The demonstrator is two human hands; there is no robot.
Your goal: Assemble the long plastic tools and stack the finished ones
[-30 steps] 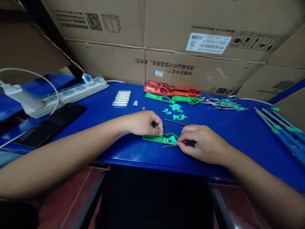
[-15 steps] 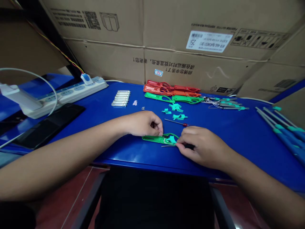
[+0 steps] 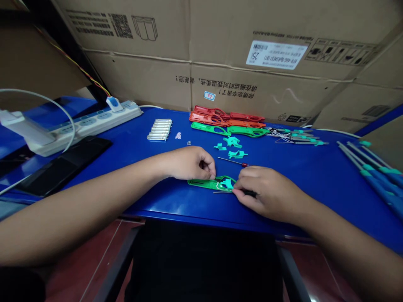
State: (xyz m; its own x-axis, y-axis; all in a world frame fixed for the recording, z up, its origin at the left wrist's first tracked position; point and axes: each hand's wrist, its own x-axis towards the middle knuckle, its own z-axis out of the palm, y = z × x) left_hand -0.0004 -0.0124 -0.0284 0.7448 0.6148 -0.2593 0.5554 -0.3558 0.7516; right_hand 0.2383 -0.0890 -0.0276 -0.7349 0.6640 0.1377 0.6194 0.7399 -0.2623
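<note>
A green plastic shell half (image 3: 201,183) lies on the blue table with its hollow side up. White wire and dark parts show inside it, along with a teal plastic piece (image 3: 228,183). My left hand (image 3: 195,162) is curled closed, thumb and forefinger pinching the shell's far edge. At the shell's right end, my right hand (image 3: 264,191) pinches with thumb and forefinger, hiding that end. A thin grey rod (image 3: 222,192) lies along the near side, and something black (image 3: 250,193) shows beneath my right fingers. Just beyond the hands is a slim metal shaft with a red handle (image 3: 244,164).
Loose teal pieces (image 3: 237,154), green shell halves (image 3: 247,131) and orange-red ones (image 3: 210,120) lie farther back. Silvery tubes (image 3: 160,129) stand left of them. Blue-handled rods (image 3: 382,180) lie right; a power strip (image 3: 91,126) and black phone (image 3: 67,163) left. Cardboard (image 3: 151,84) walls the back.
</note>
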